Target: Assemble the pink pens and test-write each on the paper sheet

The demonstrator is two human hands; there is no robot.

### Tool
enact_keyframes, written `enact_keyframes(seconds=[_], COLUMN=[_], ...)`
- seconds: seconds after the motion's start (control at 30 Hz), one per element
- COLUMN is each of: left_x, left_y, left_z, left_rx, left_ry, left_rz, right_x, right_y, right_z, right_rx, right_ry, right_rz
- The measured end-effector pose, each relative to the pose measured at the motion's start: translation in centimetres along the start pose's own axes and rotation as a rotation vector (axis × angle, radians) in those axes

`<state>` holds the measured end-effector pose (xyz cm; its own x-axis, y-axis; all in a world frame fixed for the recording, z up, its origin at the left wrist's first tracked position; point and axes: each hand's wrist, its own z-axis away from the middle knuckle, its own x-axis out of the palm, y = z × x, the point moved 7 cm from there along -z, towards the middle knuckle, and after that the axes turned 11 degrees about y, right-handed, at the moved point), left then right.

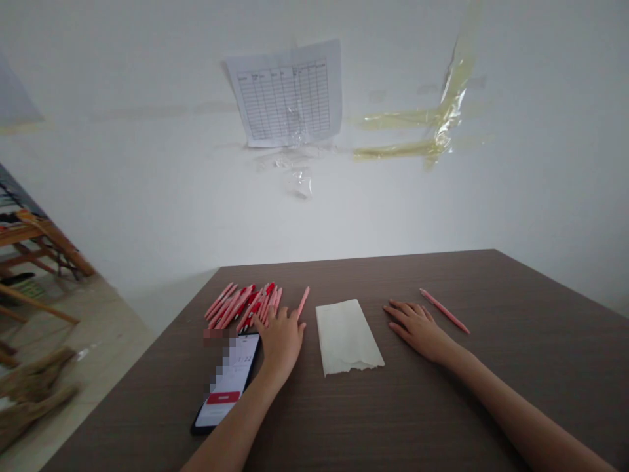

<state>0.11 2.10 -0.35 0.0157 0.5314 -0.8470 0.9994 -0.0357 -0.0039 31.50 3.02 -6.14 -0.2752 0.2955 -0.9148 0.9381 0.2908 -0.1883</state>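
White wall [167, 196] rises behind a dark wood-grain table [354, 419], with a printed sheet [289, 95] and strips of yellowish tape [445, 124] stuck to it. On the tabletop, the left hand [281, 337] lies palm down with its fingers spread, just beside a heap of pink and red pens [243, 307]. One lone pink pen [303, 301] points away from that hand (whether thumb or forefinger touches its near end, I cannot tell). A phone [230, 387] lies beside the left wrist.

The right hand [417, 330] rests flat, fingers loosely spread and pinching nothing; another pink pen [445, 311] lies just beyond it, on its outer side. Between the hands sits a blank-looking paper [350, 335], its near edge ragged.

As I judge it, the step in hand is a pause — both hands at rest. Lifting either single pen would call for a light thumb-and-finger pinch — nothing stronger.
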Motion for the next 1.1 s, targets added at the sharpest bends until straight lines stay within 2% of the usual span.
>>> enact_keyframes(seconds=[0.53,0.67,0.9,1.1], left_x=[-0.4,-0.6,-1.6,-0.7], left_y=[-0.2,0.0,1.9,3.5], left_z=[-0.9,-0.9,0.0,1.1], left_rx=[-0.049,-0.065,-0.026,0.008], left_ry=[0.012,0.053,0.124,0.086], left_rz=[-0.030,0.002,0.156,0.342], right_x=[-0.2,-0.1,0.0,0.0], right_y=[-0.2,-0.1,0.0,-0.2], right_z=[0.0,0.0,0.0,-0.2], right_rx=[0.004,-0.001,0.001,0.006], right_ry=[-0.007,0.005,0.003,0.036], right_rz=[-0.013,-0.009,-0.018,-0.072])
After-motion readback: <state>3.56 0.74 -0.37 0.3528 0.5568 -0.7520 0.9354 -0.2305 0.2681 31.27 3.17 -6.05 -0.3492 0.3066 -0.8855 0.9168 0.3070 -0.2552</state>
